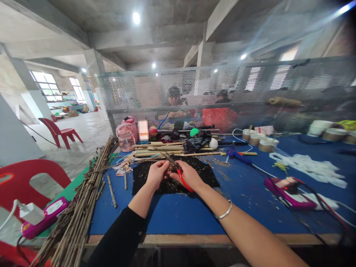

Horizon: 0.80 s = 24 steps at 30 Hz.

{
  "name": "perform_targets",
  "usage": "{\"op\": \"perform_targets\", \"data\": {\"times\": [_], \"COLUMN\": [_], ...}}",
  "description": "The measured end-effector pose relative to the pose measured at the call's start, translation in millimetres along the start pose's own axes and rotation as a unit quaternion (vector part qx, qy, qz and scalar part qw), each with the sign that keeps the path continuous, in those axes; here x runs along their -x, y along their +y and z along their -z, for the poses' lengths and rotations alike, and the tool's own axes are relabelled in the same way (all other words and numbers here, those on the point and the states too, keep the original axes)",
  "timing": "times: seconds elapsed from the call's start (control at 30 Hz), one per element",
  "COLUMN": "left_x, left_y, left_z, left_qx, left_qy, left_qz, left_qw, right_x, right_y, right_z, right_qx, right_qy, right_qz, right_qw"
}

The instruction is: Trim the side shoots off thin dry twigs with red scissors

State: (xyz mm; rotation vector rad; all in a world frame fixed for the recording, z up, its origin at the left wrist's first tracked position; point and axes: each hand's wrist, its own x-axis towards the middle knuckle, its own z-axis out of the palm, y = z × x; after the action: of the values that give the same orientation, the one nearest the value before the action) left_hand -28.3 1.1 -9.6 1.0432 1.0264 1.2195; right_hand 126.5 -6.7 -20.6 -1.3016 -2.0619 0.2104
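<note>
Stalks (83, 200) lie at eight o'clock; left hand (157, 173) at seven, fingertips pinched together, on what I cannot tell; scissors (183, 181) at six over black cloth (205, 176), clamped in right hand (189, 175) at five; a slipping blade could nick those near fingertips

a workshop, it seems: bare concrete beams (164, 37) cross the ceiling of a wide hall, and a blue-topped work table (189, 218) carries red-handled scissors (183, 181), plant scraps (221, 163) and a purple power strip (292, 197), with people (178, 115) beyond a perforated metal screen (119, 89).
</note>
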Motion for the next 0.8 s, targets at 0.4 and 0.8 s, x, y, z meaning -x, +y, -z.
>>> {"op": "perform_targets", "data": {"times": [0.4,0.8], "left_x": [3,1], "left_y": [-3,-4], "left_z": [-1.1,-1.6], "left_qx": [0.062,0.025], "left_qy": [-0.09,-0.034], "left_qz": [0.016,0.016], "left_qw": [0.994,0.999], "right_x": [-3,-2], "right_y": [1,-7], "right_z": [-8,10], "right_qx": [-0.007,-0.001], "right_qy": [0.047,-0.014], "right_qz": [0.054,0.016], "right_qw": [0.997,1.0]}}
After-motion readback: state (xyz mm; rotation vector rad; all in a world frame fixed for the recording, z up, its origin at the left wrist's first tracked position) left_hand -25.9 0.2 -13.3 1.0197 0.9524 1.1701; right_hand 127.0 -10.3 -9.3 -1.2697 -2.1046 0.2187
